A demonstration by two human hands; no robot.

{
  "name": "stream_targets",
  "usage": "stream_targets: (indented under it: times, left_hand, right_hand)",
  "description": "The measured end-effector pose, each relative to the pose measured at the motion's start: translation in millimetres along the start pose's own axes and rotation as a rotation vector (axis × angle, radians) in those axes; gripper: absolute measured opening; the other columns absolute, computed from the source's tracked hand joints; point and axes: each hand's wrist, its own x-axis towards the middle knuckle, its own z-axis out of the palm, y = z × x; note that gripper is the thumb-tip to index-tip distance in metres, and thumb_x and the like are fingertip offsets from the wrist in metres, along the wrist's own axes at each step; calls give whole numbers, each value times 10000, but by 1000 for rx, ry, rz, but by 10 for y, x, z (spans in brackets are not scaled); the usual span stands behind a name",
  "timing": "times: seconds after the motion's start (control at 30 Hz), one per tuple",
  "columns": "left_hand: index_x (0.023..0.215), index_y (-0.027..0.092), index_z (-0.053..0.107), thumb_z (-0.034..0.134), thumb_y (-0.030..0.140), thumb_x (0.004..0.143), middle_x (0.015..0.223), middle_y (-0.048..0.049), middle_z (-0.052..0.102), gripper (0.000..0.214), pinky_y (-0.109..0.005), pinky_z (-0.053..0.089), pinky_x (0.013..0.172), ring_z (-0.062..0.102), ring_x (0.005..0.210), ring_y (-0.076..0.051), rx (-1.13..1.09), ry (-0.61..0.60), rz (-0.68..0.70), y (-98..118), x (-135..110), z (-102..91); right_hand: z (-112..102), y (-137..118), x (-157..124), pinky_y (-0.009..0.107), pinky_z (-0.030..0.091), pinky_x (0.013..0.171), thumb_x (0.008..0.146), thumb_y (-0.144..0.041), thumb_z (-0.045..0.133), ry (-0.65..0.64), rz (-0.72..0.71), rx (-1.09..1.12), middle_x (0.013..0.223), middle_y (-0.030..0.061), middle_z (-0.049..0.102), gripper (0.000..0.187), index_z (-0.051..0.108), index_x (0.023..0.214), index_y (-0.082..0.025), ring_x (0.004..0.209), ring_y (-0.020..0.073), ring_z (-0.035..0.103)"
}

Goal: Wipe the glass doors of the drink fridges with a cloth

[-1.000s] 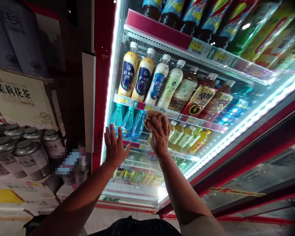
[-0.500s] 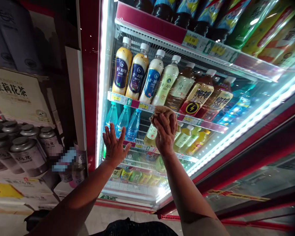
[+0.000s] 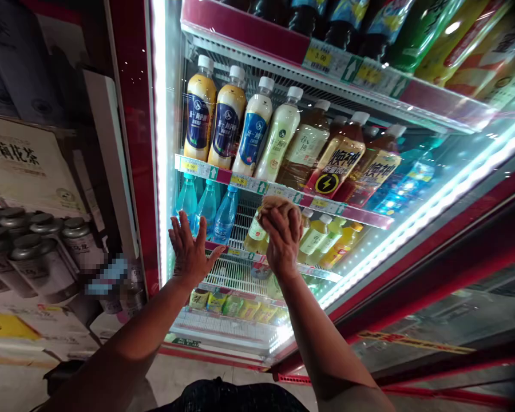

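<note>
My left hand (image 3: 190, 249) lies flat with fingers spread on the glass door (image 3: 412, 189) of a lit drinks fridge, near its left edge. My right hand (image 3: 282, 236) is closed on a crumpled brown cloth (image 3: 272, 203) and presses it against the glass in front of the middle shelf. Behind the glass stand yellow and white milk-tea bottles (image 3: 227, 123), brown tea bottles (image 3: 339, 157) and blue water bottles (image 3: 206, 206).
The fridge has a red frame (image 3: 131, 143). To its left are shelves with grey-lidded tea tins (image 3: 38, 252) and a cream box with printed characters (image 3: 21, 166). Price labels (image 3: 257, 186) run along the fridge shelves. A red door rail (image 3: 412, 395) lies low at the right.
The view has shifted, so the fridge sits further left in the picture. My right hand with the cloth moved slightly along the glass; my left hand stays flat on it.
</note>
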Motion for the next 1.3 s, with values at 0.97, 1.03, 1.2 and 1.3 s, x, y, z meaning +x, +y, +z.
stream_targets:
  times: [0.97,1.03,1.2,1.3]
  left_hand:
    - [1649,380,88,708,537,886,1738,-60,-217,996,-740,38,1249,-150,1600,-418,40,16,70,284,-36,276]
    - [1651,374,87,703,540,889,1737,-60,-223,994,-733,29,1253,-166,1599,-407,42,15,69,286,-37,282]
    - [1652,365,84,708,544,883,1732,-55,-239,1007,-716,-9,1258,-202,1596,-378,43,26,72,282,-37,294]
    - [1652,349,119,725,508,879,1733,-69,-230,995,-708,-14,1260,-198,1594,-384,37,13,64,277,-42,288]
  right_hand:
    - [-520,613,-488,522,319,1303,999,-98,548,-102,-34,-24,1421,-12,691,507,623,1424,-365,1602,217,287]
    - [-548,702,-443,538,336,1291,992,-100,565,-64,-20,-36,1438,-9,677,517,619,1428,-372,1593,239,313]
    - [-554,810,-433,569,326,1286,984,-107,585,74,40,-20,1476,17,649,544,588,1463,-365,1587,258,325]
    - [-608,792,-562,536,314,1299,988,-93,554,-49,1,-1,1457,-6,667,529,611,1435,-371,1599,221,294]
